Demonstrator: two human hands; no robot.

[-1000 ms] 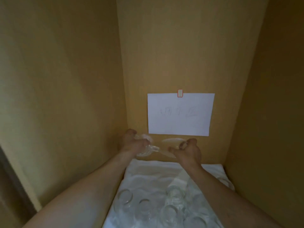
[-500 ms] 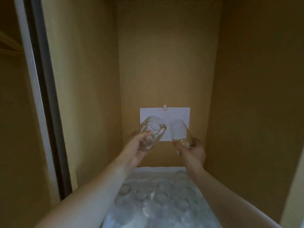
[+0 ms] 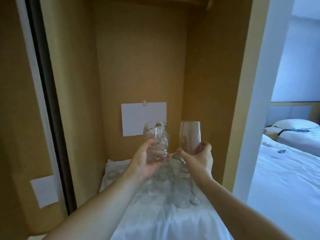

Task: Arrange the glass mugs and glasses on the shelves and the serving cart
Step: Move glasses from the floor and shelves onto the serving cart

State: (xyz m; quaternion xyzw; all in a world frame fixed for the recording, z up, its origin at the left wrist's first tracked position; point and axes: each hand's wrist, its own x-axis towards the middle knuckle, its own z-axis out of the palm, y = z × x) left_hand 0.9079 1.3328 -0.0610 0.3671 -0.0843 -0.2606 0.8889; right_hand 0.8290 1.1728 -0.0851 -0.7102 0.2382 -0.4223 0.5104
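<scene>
Holding two pieces above white cloth (image 3: 166,220): your left hand (image 3: 145,161), fingers wrapped round glass mug (image 3: 155,142); your right hand (image 3: 199,158), fingers pinching tall glass (image 3: 190,135) low down. Below, more glasses (image 3: 166,184) on cloth. Far: paper sheet (image 3: 138,116) on shelf back wall.

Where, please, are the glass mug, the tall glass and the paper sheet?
glass mug (image 3: 156,144), head view, on its body.
tall glass (image 3: 190,134), head view, on its bowl.
paper sheet (image 3: 136,116), head view, on its middle.
</scene>
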